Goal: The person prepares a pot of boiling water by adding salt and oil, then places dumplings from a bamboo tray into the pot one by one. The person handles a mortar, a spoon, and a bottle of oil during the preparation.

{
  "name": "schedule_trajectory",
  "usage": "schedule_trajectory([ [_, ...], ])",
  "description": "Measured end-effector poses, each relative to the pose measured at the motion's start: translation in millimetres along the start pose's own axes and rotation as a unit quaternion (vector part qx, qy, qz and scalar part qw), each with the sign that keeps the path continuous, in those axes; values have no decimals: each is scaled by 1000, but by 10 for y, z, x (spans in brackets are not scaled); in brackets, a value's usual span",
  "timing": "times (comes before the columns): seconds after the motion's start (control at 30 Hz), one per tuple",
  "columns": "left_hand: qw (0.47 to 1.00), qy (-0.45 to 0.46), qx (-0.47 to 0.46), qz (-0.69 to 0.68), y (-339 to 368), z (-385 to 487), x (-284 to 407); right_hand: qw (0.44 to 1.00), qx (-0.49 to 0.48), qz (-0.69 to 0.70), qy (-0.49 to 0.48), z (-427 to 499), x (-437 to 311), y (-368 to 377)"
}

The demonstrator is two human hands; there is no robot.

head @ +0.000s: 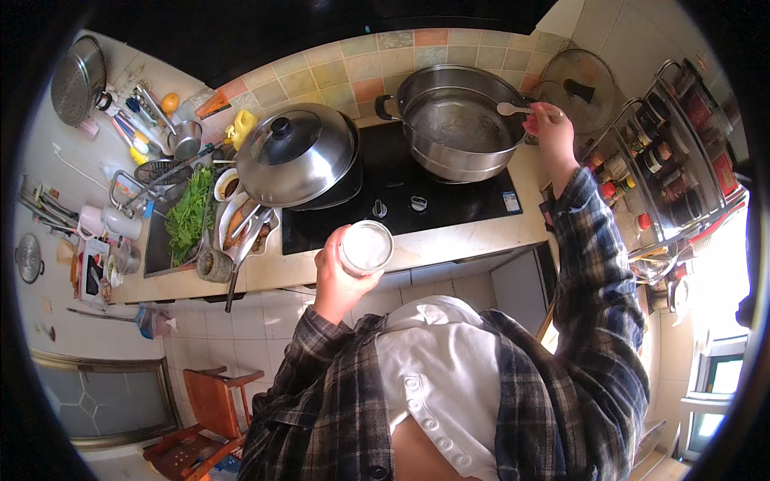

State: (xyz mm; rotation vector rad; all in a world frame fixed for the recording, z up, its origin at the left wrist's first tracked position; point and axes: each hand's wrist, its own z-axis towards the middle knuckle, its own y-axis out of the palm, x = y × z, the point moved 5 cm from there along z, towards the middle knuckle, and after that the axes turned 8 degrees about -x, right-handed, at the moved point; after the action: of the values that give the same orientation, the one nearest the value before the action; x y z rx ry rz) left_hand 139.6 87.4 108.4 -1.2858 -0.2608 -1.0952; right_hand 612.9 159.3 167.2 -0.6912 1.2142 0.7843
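My left hand (pixel 337 282) grips an open jar (pixel 367 248) of white contents, held in front of the counter's edge. Over the right rim of a large steel pot (pixel 469 159), my right hand (pixel 550 125) pinches a small pale spoon (pixel 511 109) by its handle. The spoon's bowl hangs above clear liquid (pixel 457 123) in the pot. That pot stands on the right side of a black glass hob (pixel 394 198). On the left side, a wok with a domed steel lid (pixel 295 162) covers the other burner.
A glass lid (pixel 556 90) leans behind the pot at right, near a spice rack (pixel 662 162). Left of the hob are a white dish of food (pixel 267 240), a cleaver-like metal utensil (pixel 249 240), a stone mortar (pixel 215 264) and leafy greens (pixel 189 216) over the sink. A wooden chair (pixel 210 409) stands lower left.
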Motion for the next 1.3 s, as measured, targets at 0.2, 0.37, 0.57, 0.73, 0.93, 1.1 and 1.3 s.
schedule_trajectory([
  [0.2,992,45,-66,-96,228,237,157,975,-15,223,12,-734,-186,-50],
  [0.37,982,87,-108,-128,405,369,318,904,-182,378,78,-1631,-503,215],
  [0.57,973,115,-142,-142,597,444,594,950,-238,135,149,-2343,-542,629],
  [0.73,974,93,-159,-134,721,411,659,956,-226,145,120,-2468,-486,642],
  [0.93,953,113,-179,-216,941,489,650,966,-248,-76,8,-2562,-429,531],
  [1.1,944,185,-180,-205,1034,545,917,973,-179,-123,-74,-2584,-387,652],
  [1.3,916,284,-183,-215,1228,670,1271,983,-91,-154,-36,-2556,-442,423],
])
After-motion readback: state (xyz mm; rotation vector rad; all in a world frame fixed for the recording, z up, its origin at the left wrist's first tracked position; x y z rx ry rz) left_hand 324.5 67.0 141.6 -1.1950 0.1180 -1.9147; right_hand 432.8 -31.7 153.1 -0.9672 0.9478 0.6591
